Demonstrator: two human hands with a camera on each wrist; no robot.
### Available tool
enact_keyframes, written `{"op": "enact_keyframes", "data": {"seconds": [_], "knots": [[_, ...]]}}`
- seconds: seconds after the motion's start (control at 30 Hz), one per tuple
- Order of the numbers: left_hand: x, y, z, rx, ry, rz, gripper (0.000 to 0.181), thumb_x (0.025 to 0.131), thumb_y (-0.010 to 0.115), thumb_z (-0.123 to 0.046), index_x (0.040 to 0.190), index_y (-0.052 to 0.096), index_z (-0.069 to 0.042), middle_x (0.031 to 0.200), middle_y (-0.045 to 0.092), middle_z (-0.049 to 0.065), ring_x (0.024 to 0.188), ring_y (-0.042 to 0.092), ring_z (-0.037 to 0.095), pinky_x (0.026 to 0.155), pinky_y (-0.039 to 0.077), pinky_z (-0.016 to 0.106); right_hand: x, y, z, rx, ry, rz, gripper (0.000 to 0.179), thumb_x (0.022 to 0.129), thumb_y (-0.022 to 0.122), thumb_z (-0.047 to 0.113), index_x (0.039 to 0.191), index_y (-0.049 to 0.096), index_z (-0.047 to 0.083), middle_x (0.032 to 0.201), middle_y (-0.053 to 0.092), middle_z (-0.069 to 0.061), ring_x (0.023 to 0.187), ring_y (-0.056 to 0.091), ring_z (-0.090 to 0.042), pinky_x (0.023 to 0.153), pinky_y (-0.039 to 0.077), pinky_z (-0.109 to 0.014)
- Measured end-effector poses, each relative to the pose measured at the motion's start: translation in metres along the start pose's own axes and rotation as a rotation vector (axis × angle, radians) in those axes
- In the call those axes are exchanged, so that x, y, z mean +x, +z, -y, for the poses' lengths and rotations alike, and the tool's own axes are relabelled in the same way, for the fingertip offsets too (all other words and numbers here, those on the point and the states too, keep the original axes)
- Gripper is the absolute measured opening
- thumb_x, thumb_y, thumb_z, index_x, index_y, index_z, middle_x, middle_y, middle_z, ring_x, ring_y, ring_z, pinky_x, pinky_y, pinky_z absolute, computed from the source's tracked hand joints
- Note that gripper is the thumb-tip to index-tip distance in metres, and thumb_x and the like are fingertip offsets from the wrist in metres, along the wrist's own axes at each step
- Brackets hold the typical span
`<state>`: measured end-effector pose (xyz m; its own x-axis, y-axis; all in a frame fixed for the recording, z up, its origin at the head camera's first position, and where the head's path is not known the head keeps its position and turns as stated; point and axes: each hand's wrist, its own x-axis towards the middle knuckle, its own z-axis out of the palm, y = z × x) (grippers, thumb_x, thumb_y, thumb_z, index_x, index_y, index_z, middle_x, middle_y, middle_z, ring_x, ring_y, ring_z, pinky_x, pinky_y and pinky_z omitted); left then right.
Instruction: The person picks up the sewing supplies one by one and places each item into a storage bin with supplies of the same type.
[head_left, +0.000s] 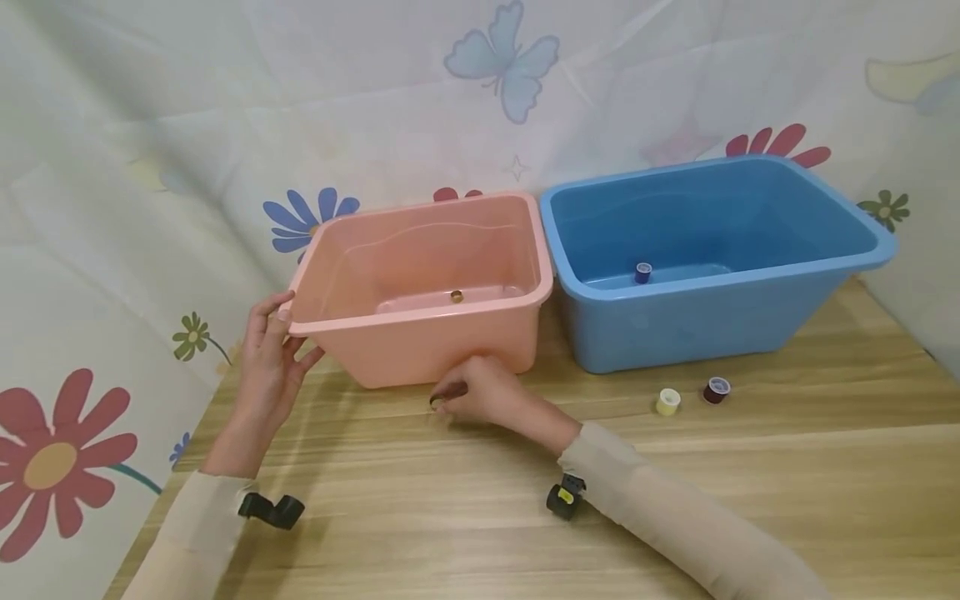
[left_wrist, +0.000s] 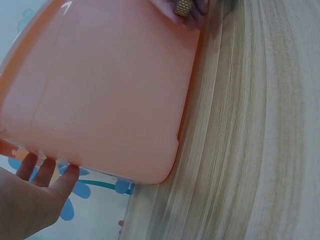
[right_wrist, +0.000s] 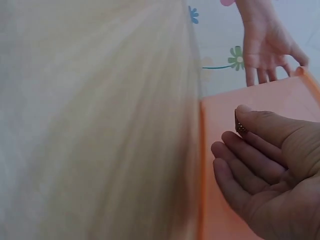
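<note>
My left hand (head_left: pixel 270 362) holds the left end of a pink plastic bin (head_left: pixel 420 346), its thumb at the rim and other fingers below it against the wall (left_wrist: pixel 100 100). Low in front of that bin, my right hand (head_left: pixel 483 392) pinches a small gold thimble (head_left: pixel 437 403) between thumb and fingers. Dimples cover the thimble's band (left_wrist: pixel 183 7) in the left wrist view. From the right wrist, the thimble (right_wrist: pixel 240 122) shows at the thumb tip, the other fingers loosely bent. A second gold ring-shaped piece (head_left: pixel 457 296) lies on the pink bin's floor.
Right of the pink bin stands a blue bin (head_left: pixel 682 321) with a small dark blue spool (head_left: pixel 642 272) inside. In front of it, a pale yellow spool (head_left: pixel 668 402) and a dark red spool (head_left: pixel 716 390) sit on the wooden table (head_left: pixel 465 533). A patterned cloth (head_left: pixel 360 100) hangs behind.
</note>
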<state>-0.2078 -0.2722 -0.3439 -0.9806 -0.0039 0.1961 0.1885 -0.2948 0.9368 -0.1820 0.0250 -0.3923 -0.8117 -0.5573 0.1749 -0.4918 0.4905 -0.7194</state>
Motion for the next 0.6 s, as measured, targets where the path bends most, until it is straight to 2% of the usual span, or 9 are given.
{"op": "enact_keyframes", "data": {"seconds": [0.1,0.37,0.6], "knots": [[-0.001,0.0,-0.001,0.002,0.006,0.002,0.03,0.108,0.049,-0.02,0.138,0.044,-0.019,0.137,0.049,0.008,0.112,0.062,0.018,0.085,0.058,0.032,0.0,-0.007,0.003,-0.02,-0.013,-0.019,0.018,0.086,0.084,0.017,0.103,0.081,0.012,0.098,0.078,0.001,0.09,0.072,-0.009,0.079,0.053,-0.018],[-0.001,0.0,0.0,-0.001,0.002,0.008,0.029,0.108,0.049,-0.019,0.137,0.044,-0.02,0.139,0.048,0.008,0.114,0.061,0.019,0.086,0.057,0.032,-0.009,-0.028,0.015,-0.027,-0.082,-0.067,0.016,0.087,0.082,0.016,0.103,0.081,0.014,0.094,0.077,0.006,0.073,0.06,-0.001,0.068,0.049,-0.018],[-0.001,-0.001,0.0,0.003,0.0,0.007,0.03,0.108,0.049,-0.02,0.137,0.044,-0.02,0.14,0.047,0.008,0.116,0.06,0.019,0.086,0.057,0.032,-0.018,-0.043,0.027,0.049,-0.038,-0.073,0.019,0.088,0.081,0.016,0.107,0.079,0.013,0.097,0.078,0.004,0.082,0.066,0.001,0.074,0.054,-0.02]]}}
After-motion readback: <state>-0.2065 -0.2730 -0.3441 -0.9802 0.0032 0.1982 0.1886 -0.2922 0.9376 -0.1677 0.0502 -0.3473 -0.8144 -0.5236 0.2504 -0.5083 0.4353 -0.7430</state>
